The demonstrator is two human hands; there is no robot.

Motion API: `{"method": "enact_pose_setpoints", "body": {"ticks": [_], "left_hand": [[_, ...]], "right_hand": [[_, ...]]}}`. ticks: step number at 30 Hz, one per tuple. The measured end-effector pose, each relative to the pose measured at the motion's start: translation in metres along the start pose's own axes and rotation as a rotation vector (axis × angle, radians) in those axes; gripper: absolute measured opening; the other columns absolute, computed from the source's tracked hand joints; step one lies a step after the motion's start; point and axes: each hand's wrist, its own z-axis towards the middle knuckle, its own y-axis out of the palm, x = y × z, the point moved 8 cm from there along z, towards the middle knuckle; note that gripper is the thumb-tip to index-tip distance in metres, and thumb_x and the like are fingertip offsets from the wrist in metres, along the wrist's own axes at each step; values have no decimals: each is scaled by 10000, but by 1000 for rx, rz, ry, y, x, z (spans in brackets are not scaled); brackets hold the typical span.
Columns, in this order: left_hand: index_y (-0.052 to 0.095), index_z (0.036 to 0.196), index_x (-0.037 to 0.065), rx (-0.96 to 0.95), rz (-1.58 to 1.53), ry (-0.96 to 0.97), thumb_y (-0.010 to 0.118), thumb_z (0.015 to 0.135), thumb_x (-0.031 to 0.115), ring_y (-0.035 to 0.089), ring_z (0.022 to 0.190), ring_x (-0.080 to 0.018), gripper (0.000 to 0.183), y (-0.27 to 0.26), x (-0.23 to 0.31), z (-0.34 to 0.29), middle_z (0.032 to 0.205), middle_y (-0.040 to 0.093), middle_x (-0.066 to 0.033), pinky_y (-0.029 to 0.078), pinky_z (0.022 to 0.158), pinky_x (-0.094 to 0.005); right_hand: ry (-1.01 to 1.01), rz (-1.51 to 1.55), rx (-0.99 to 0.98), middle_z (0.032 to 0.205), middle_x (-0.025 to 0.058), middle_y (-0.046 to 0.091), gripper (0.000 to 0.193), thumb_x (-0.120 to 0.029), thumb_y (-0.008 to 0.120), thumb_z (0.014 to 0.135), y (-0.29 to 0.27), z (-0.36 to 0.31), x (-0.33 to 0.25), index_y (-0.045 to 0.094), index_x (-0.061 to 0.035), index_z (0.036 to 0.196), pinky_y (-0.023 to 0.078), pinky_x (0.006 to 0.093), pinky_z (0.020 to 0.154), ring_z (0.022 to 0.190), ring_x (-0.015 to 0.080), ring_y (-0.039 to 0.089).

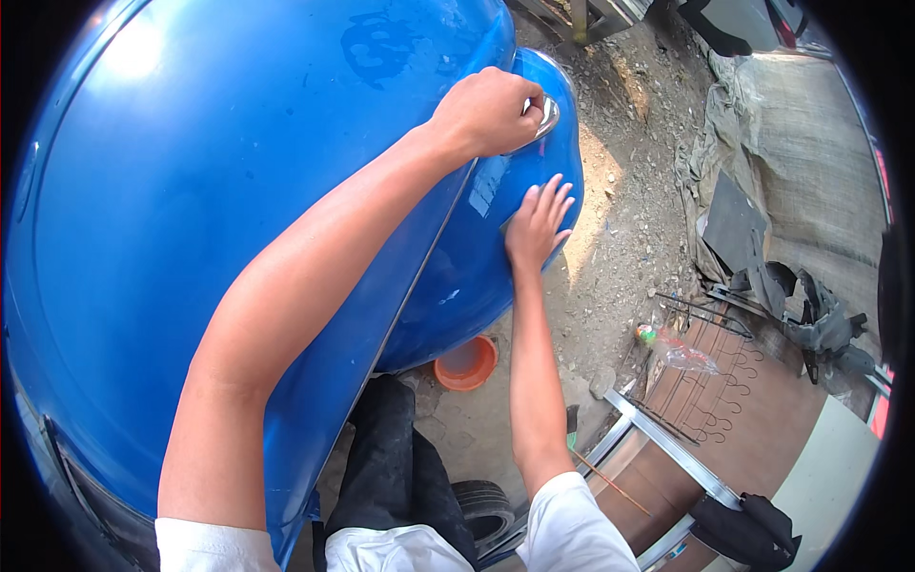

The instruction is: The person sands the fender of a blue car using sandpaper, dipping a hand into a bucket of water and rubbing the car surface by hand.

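A glossy blue car body (315, 143) fills the left side, its hood seam running down beside the rounded front fender (457, 276). My left arm reaches across it. At the fender's far end, my left hand (488, 112) is closed, its fingers curled against a shiny, clear or chrome headlight-like piece (548, 116); whatever lies inside the fingers is hidden. My right hand (540, 225) rests on the outer side of the fender, fingers stretched out and spread. Wet-looking patches (376, 43) mark the hood.
An orange bucket (490, 360) with cloudy liquid stands on the ground below the fender. A tire (484, 505) lies by my legs. To the right are a brown board with wire hooks (705, 377), a clear plastic piece (686, 356), black broken parts (820, 315) and a grey tarp (801, 153).
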Motion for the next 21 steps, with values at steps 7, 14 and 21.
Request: {"method": "enact_pose_setpoints", "body": {"ticks": [7,14,21], "left_hand": [[746,947,38,3,2,-4,548,810,129,675,724,-313,257,-8,0,-2,786,700,-163,532,702,-382],[737,889,83,-2,-14,-19,550,811,202,679,777,-371,235,-1,-11,-1,805,701,-180,541,740,-460],[743,907,86,-2,-32,-16,543,817,205,679,777,-376,249,1,2,3,806,701,-185,544,748,-462]], "right_hand": [[-157,-14,-4,1630,153,162,618,-459,272,1038,-8,-15,-8,221,-146,1569,6,662,1144,1508,341,123],[-273,-61,20,1616,192,179,638,-470,297,1034,13,-49,-26,229,-120,1563,58,663,1144,1501,366,139],[178,90,4,1635,142,142,640,-486,214,1037,-13,24,26,199,-134,1572,-5,636,1158,1514,311,109]]}}
